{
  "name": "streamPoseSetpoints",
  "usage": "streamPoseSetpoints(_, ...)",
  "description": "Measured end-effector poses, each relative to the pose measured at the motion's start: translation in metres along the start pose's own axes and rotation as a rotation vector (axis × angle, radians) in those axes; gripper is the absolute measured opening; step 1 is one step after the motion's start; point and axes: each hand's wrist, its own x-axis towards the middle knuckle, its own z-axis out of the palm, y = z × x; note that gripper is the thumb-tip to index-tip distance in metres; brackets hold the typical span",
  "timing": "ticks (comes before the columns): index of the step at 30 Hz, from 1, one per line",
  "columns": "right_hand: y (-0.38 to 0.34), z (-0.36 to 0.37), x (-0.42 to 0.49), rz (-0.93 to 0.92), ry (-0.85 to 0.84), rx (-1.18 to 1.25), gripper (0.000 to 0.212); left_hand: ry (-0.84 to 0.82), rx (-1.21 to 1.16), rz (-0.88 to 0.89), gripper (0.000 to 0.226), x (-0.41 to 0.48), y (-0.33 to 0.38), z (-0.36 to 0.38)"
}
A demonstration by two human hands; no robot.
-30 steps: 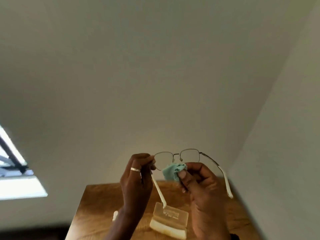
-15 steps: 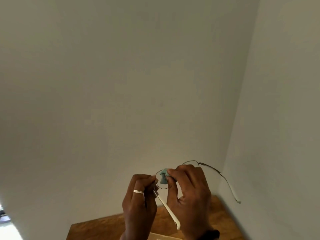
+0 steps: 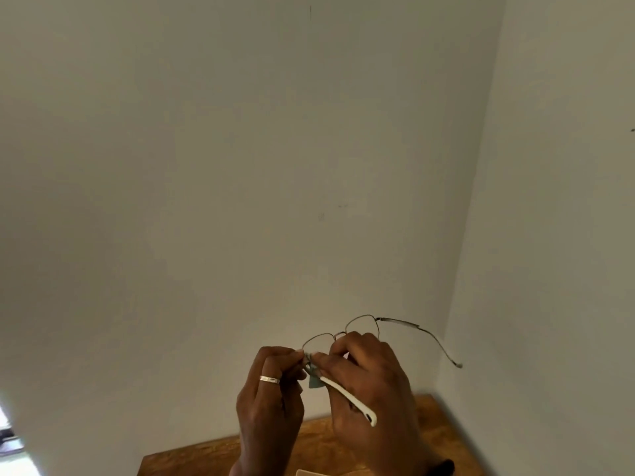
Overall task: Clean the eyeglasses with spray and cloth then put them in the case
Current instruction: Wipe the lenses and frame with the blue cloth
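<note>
The eyeglasses are held up in the air by both hands. The left hand is closed in a pinch on the frame's left corner, and the right hand is closed on a small teal cloth pressed at the lens beside it. The frame's long axis runs from 8 to 2 o'clock. The wooden surface lies below at 6 o'clock, in a corner of plain walls.

The small teal cleaning cloth is mostly hidden between the pinching fingers. A pale cream object is cut by the bottom edge, unidentifiable. The brown wooden table is largely out of frame.
</note>
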Motion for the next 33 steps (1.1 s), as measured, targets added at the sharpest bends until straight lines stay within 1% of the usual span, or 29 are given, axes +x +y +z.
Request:
streamPoseSetpoints(2, 0.001, -0.003, -0.002, -0.020, -0.037, -0.050, 0.031, -0.006, -0.001, -0.001, 0.039, -0.002, 0.001, -0.002)
streamPoseSetpoints(3, 0.002, -0.003, -0.003, -0.023, -0.031, -0.070, 0.028, -0.007, -0.008, -0.005, 0.039, -0.003, 0.002, -0.002)
streamPoseSetpoints(5, 0.002, -0.004, -0.002, -0.002, 0.017, -0.089, 0.015, 0.000, -0.023, -0.010, 0.038, -0.004, 0.004, -0.002)
streamPoseSetpoints(6, 0.001, -0.005, -0.001, 0.025, 0.049, -0.095, 0.013, 0.005, -0.029, -0.008, 0.038, -0.003, 0.006, -0.002)
streamPoseSetpoints(10, -0.004, -0.007, 0.007, 0.126, 0.162, -0.118, 0.018, 0.024, -0.052, -0.009, 0.040, 0.002, 0.012, -0.001)
streamPoseSetpoints(14, -0.009, -0.013, 0.021, 0.161, 0.254, -0.103, 0.019, 0.025, -0.052, 0.021, 0.040, 0.009, 0.016, -0.002)
streamPoseSetpoints(17, -0.014, -0.016, 0.027, 0.178, 0.254, -0.070, 0.021, 0.050, -0.058, 0.041, 0.040, 0.014, 0.018, -0.005)
streamPoseSetpoints(20, -0.021, -0.015, 0.022, 0.136, 0.181, -0.062, 0.016, 0.080, -0.046, 0.048, 0.039, 0.017, 0.019, -0.009)
streamPoseSetpoints(23, -0.025, -0.013, 0.013, 0.076, 0.094, -0.074, 0.019, 0.102, -0.041, 0.050, 0.039, 0.018, 0.018, -0.011)
streamPoseSetpoints(25, -0.023, -0.013, 0.010, 0.031, 0.126, -0.101, 0.011, 0.099, -0.047, 0.051, 0.039, 0.015, 0.017, -0.012)
streamPoseSetpoints(27, -0.022, -0.015, 0.012, 0.042, 0.186, -0.094, 0.016, 0.093, -0.064, 0.051, 0.038, 0.011, 0.018, -0.011)
streamPoseSetpoints(30, -0.020, -0.021, 0.022, 0.095, 0.269, -0.071, 0.017, 0.090, -0.081, 0.051, 0.036, 0.009, 0.022, -0.009)
streamPoseSetpoints(33, -0.022, -0.021, 0.030, 0.104, 0.295, -0.028, 0.022, 0.094, -0.092, 0.037, 0.031, 0.012, 0.023, -0.007)
